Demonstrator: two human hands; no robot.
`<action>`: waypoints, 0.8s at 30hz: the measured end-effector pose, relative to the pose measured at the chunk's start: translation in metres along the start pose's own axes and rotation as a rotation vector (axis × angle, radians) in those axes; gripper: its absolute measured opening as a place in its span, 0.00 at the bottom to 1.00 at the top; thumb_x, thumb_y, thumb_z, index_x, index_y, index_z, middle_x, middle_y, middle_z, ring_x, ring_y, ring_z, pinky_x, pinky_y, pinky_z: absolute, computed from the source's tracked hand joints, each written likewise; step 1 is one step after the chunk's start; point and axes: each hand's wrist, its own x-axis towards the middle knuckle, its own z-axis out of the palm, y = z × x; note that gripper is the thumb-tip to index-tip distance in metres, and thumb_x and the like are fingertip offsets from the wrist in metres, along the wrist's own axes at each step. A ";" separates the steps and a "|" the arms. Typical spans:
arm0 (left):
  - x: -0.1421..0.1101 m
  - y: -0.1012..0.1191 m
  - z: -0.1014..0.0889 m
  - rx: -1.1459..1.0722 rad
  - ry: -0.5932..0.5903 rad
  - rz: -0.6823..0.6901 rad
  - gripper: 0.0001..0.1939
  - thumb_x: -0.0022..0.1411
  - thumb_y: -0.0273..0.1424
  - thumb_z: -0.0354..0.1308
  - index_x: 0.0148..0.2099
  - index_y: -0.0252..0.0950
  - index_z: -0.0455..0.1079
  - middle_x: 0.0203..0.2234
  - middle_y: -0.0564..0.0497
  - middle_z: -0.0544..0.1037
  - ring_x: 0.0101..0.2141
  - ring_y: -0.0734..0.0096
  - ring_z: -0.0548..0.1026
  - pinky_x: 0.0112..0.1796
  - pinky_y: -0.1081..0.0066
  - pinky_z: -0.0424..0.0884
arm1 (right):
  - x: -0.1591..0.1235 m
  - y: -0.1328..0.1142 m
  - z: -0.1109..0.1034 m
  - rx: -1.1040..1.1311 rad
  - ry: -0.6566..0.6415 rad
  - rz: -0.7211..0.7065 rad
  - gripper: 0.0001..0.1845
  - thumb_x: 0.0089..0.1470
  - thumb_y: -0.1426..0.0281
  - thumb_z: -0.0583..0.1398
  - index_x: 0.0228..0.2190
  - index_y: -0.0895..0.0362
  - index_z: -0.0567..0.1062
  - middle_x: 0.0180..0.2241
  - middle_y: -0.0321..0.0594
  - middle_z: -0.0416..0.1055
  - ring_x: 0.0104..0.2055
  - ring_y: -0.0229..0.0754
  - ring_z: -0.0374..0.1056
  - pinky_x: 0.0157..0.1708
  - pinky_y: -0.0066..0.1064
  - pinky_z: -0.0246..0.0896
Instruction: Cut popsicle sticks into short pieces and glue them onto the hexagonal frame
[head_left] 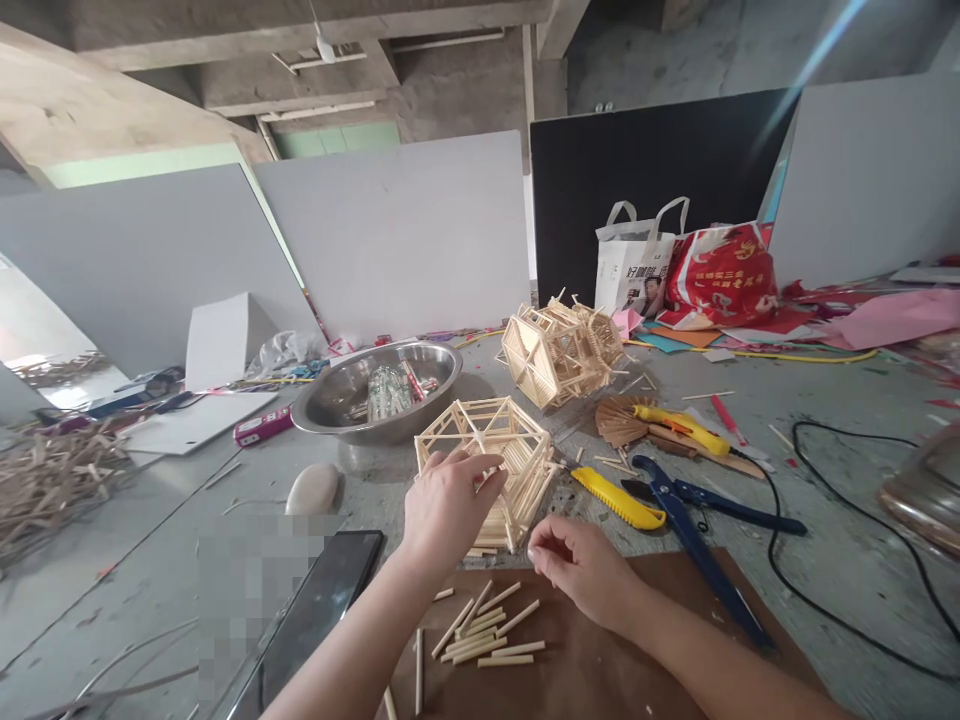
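Note:
A six-sided frame of thin wooden sticks [529,440] lies in front of me. My left hand [448,508] is over its near left side, thumb and forefinger brought together; anything between them is too small to make out. Low at the frame's near right corner is my right hand [581,568], its fingers curled in and the thumb against the forefinger. Whatever it may hold is hidden. Short cut sticks [480,635] are scattered between my forearms on a brown mat [622,660].
Behind stands a larger stick model [559,350]. A metal basin [330,418] is at back left, with a pale stone [313,489] and a phone [322,600] nearer. On the right lie a yellow cutter [619,497], blue-handled cutters [694,550], a yellow glue gun [686,428] and black cable [776,540].

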 end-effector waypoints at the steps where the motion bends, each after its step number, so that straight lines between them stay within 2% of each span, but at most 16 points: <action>1: 0.000 -0.001 0.001 -0.010 0.011 0.050 0.12 0.54 0.40 0.46 0.36 0.49 0.70 0.26 0.55 0.74 0.32 0.69 0.66 0.30 0.72 0.59 | 0.000 0.000 0.000 -0.007 0.002 -0.004 0.06 0.46 0.71 0.52 0.23 0.57 0.67 0.20 0.34 0.66 0.23 0.33 0.60 0.23 0.24 0.53; 5: 0.002 -0.005 0.004 -0.040 0.029 0.154 0.13 0.55 0.38 0.46 0.33 0.45 0.72 0.26 0.54 0.75 0.30 0.70 0.65 0.34 0.69 0.59 | 0.000 0.002 0.000 -0.033 0.005 -0.004 0.06 0.45 0.71 0.52 0.22 0.57 0.67 0.20 0.34 0.65 0.23 0.33 0.59 0.23 0.24 0.52; 17: 0.004 -0.013 0.007 -0.177 -0.007 0.192 0.12 0.55 0.32 0.47 0.36 0.44 0.72 0.27 0.53 0.76 0.31 0.70 0.65 0.35 0.67 0.61 | 0.000 0.002 -0.004 -0.048 -0.006 0.032 0.06 0.46 0.70 0.52 0.23 0.56 0.67 0.20 0.33 0.64 0.23 0.33 0.58 0.23 0.24 0.53; 20: 0.003 -0.015 0.008 -0.184 0.000 0.225 0.12 0.55 0.32 0.47 0.37 0.43 0.71 0.27 0.52 0.76 0.31 0.69 0.65 0.35 0.67 0.61 | -0.001 0.004 -0.005 -0.054 0.029 -0.004 0.07 0.47 0.69 0.51 0.29 0.55 0.67 0.22 0.34 0.64 0.25 0.34 0.59 0.24 0.24 0.54; 24: 0.003 -0.017 0.007 -0.173 0.002 0.284 0.12 0.54 0.29 0.47 0.37 0.42 0.71 0.27 0.52 0.76 0.32 0.69 0.65 0.34 0.68 0.62 | -0.005 0.006 -0.005 -0.091 0.036 -0.091 0.18 0.49 0.68 0.50 0.44 0.53 0.62 0.29 0.36 0.66 0.25 0.33 0.59 0.26 0.25 0.56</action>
